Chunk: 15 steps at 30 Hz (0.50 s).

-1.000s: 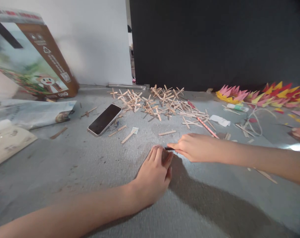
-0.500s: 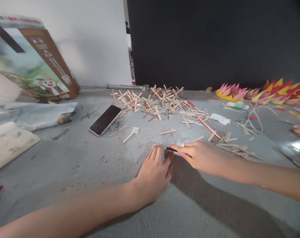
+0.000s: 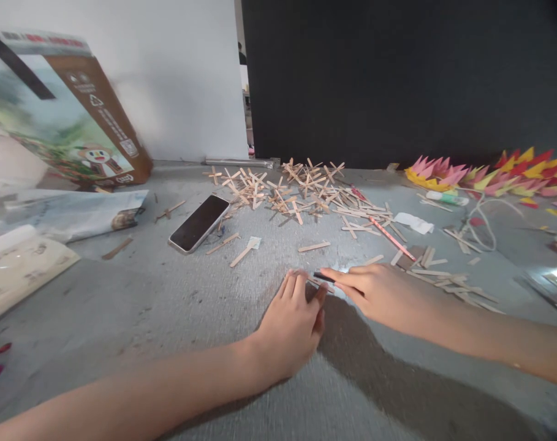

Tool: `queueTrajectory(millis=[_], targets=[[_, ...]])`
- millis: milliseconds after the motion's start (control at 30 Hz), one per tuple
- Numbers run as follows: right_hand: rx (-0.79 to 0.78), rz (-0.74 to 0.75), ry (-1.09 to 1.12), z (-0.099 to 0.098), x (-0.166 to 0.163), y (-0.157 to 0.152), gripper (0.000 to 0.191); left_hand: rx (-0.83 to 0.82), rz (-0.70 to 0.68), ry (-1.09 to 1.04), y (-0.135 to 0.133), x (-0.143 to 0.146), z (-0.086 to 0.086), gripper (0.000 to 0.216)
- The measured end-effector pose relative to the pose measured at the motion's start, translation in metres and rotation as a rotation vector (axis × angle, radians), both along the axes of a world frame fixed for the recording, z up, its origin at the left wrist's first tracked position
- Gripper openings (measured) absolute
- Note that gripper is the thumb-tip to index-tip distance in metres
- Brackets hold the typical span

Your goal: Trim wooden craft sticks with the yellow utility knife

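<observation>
My left hand (image 3: pixel 293 321) rests on the table with its fingers bent down, pinning a small wooden craft stick (image 3: pixel 325 286) whose right end shows past the fingertips. The rest of that stick is hidden under the fingers. My right hand (image 3: pixel 374 289) pinches a thin, short black tool (image 3: pixel 323 277); its tip lies close to the stick, and whether the two touch I cannot tell. A single loose stick (image 3: pixel 314 247) lies just beyond both hands.
Crossed craft sticks (image 3: pixel 306 184) are heaped at the back. A phone (image 3: pixel 199 223) lies left of them. A red patterned pencil (image 3: pixel 392 238), glue stick (image 3: pixel 447 198) and paper flowers (image 3: pixel 437 171) are to the right. A printed box (image 3: pixel 113 122) stands at back left.
The black tool and my right hand have shifted slightly right, away from my left fingers. More of the pinned stick now shows. The whole view has moved a little.
</observation>
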State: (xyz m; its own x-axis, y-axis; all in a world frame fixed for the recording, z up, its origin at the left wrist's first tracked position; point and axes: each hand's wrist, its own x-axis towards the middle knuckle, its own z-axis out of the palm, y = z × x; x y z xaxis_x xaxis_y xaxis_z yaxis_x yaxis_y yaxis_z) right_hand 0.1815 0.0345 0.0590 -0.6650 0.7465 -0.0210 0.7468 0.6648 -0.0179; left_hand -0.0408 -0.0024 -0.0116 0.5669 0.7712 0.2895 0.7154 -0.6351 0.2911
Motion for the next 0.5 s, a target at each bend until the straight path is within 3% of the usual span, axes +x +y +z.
queueTrajectory(millis=[233,500], targets=[[-0.020,-0.013,0.056,0.0006,-0.0038,0.0004,0.044,0.028,-0.007,-0.012,-0.0002,-0.0007,-0.0017,0.045],[-0.040,-0.027,-0.029,0.0040,-0.0080,-0.0012,0.045,0.040,-0.007,0.011,0.0003,0.0000,-0.0017,0.044]])
